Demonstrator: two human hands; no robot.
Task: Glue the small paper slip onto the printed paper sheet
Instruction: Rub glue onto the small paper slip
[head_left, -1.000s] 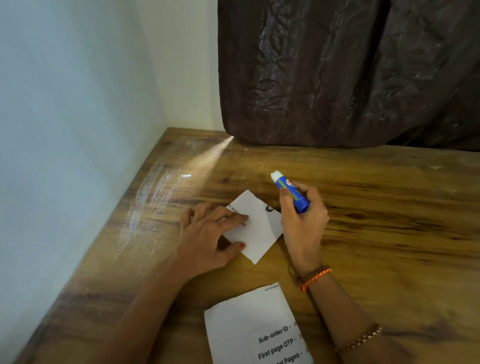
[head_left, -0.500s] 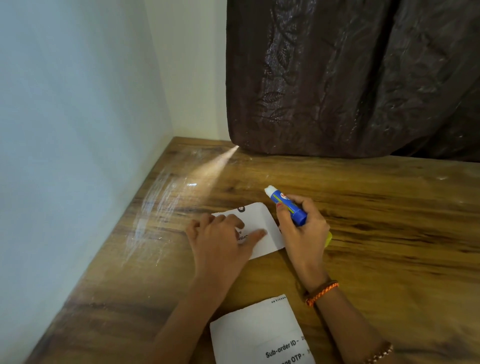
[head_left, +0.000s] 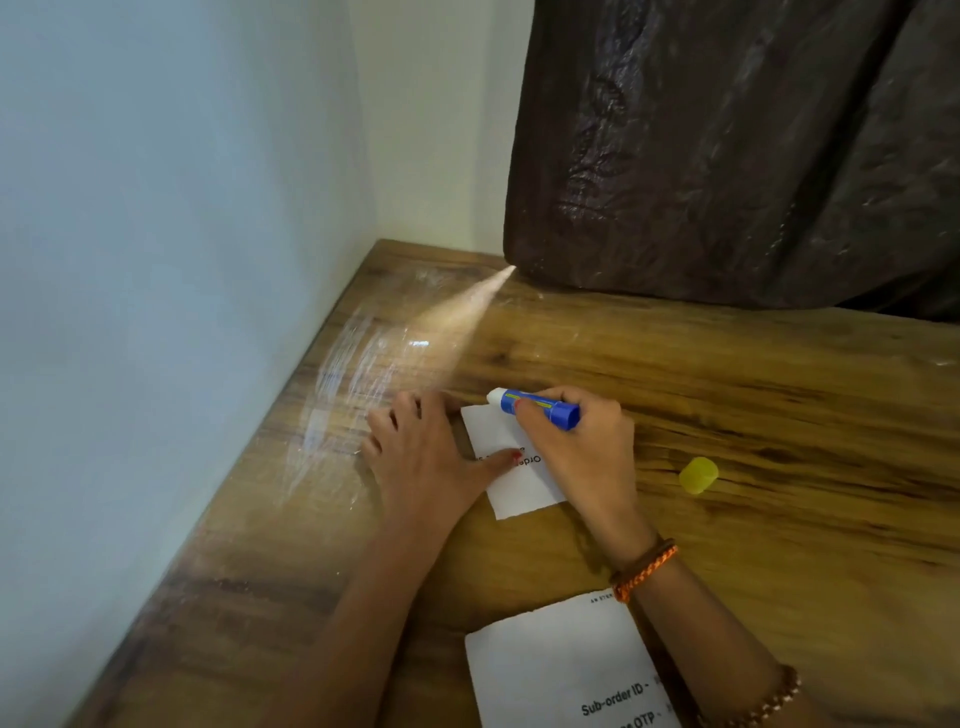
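A small white paper slip (head_left: 519, 483) with some print lies on the wooden table (head_left: 779, 545). My left hand (head_left: 426, 457) lies flat beside it, with the thumb pressing on the slip. My right hand (head_left: 576, 441) grips a blue glue stick (head_left: 535, 408). The stick lies nearly level, and its white tip points left over the slip's far edge. The printed paper sheet (head_left: 561, 670), with "Sub-order ID" on it, lies at the near edge between my forearms. The glue stick's yellow cap (head_left: 698, 474) rests on the table to the right.
A pale wall (head_left: 156, 312) borders the table on the left. A dark brown curtain (head_left: 727, 156) hangs down to the table's far edge. Glossy streaks mark the wood at the far left.
My left hand turned the slip on the table and now pins it with the thumb only. My right hand lowered the glue stick to nearly level over the slip. The yellow cap has come into view.
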